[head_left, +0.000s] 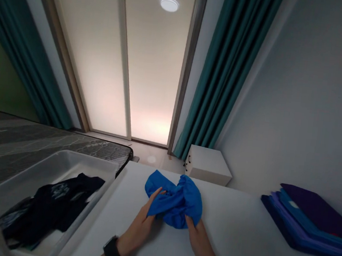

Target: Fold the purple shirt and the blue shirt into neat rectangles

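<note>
A bright blue piece of clothing (178, 204), crumpled into a bundle, is held just over the white table (224, 231). My left hand (144, 219), with a dark watch on its wrist, grips the left side of the bundle, thumb on top. On the lower right side, my right hand (197, 232) pinches the cloth, its fingers partly hidden beneath. The folds hide what kind of garment it is.
Left of the table stands a translucent plastic bin (73, 158) with dark clothes (59, 197) inside. A stack of folded blue and purple clothes (311, 220) lies at the table's right. Beyond the far edge is a small white cabinet (208, 162).
</note>
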A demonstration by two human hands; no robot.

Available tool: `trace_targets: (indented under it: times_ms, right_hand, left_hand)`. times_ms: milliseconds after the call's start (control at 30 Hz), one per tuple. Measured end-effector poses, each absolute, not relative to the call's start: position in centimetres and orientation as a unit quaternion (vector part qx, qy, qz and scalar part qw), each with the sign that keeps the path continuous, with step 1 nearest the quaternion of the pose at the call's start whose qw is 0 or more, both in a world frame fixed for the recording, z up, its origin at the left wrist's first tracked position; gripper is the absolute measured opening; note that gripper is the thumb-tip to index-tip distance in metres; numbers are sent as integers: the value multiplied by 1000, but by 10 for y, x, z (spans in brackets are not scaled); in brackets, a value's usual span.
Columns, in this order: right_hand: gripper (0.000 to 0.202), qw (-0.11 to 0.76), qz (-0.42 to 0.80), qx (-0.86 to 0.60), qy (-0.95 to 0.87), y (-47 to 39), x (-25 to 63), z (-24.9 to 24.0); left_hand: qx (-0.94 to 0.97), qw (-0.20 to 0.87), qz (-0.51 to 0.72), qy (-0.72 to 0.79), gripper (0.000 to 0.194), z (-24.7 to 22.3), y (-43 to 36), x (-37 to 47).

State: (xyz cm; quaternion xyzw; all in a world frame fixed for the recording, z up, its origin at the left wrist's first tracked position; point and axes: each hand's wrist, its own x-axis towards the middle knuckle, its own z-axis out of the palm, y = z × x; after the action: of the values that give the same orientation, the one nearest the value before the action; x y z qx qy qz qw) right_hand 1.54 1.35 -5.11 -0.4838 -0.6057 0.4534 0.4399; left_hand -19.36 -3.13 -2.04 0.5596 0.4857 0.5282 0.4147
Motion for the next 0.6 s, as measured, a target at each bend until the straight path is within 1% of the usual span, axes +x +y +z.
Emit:
trace_targets:
  times_ms: [67, 167, 233, 300, 400, 500, 533, 600]
  right_hand:
    - [60, 449, 423, -501, -607, 6, 28, -51]
    - [56, 459, 374, -514, -621, 4, 47, -43]
    - [51, 445, 348, -530, -633, 7, 60, -37]
    - [51, 422, 312, -564, -637, 12, 73, -34]
    - [57, 385, 244, -624, -635, 20, 85, -33]
    - [59, 337, 204, -661, -639, 27, 90, -35]
    - [59, 322, 194, -670, -640, 28, 91, -36]
    - [58, 292, 171, -688, -643, 29, 91, -37]
  left_hand:
    - [517, 423, 553, 499, 55, -25, -32, -194]
    - [404, 458, 619, 494, 57, -25, -26, -199]
    - [324, 467, 662, 489, 57, -21, -21, -202]
    - [284, 452, 689, 490, 54, -15, -20, -206]
    - [292, 398, 697, 521, 44, -8, -24, -210]
    - [333, 335, 668, 575, 24, -10, -28, -212]
    - [349, 325, 656, 585, 19, -11, -29, -213]
    - [399, 327, 628, 583, 15, -11, -31, -213]
